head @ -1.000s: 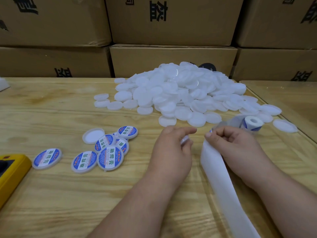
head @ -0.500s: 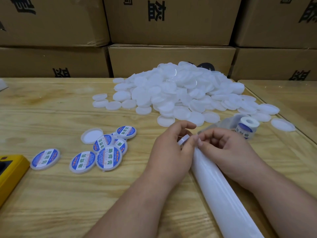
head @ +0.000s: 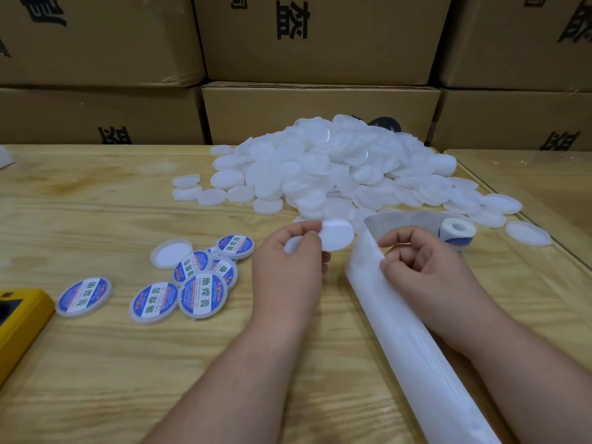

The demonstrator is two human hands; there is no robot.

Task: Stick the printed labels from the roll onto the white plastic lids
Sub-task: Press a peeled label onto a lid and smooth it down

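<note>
1. A person's two bare hands work over a wooden table (head: 96, 363), seen from above.
2. The left hand (head: 288, 267) has its fingers curled, thumb and fingertips pinching a round white label (head: 336, 235) by its edge; the label's blank side faces the viewer. A white lid (head: 293, 245) seems to sit tucked in the same hand, though it is mostly hidden.
3. The right hand (head: 423, 267), just right of the left, has its fingers curled and pinches the white backing strip (head: 400, 331), which runs from the near right edge to the label roll (head: 456, 233).
4. The roll lies just beyond the right hand, at the near edge of a large pile of plain white lids (head: 336, 168) in the far middle.
5. To the left sit several lids already labelled (head: 203, 294) in blue and white, plus one unlabelled lid (head: 171, 253).
6. A yellow object (head: 19, 322) is at the near left edge. Cardboard boxes (head: 320, 113) line the far side.
</note>
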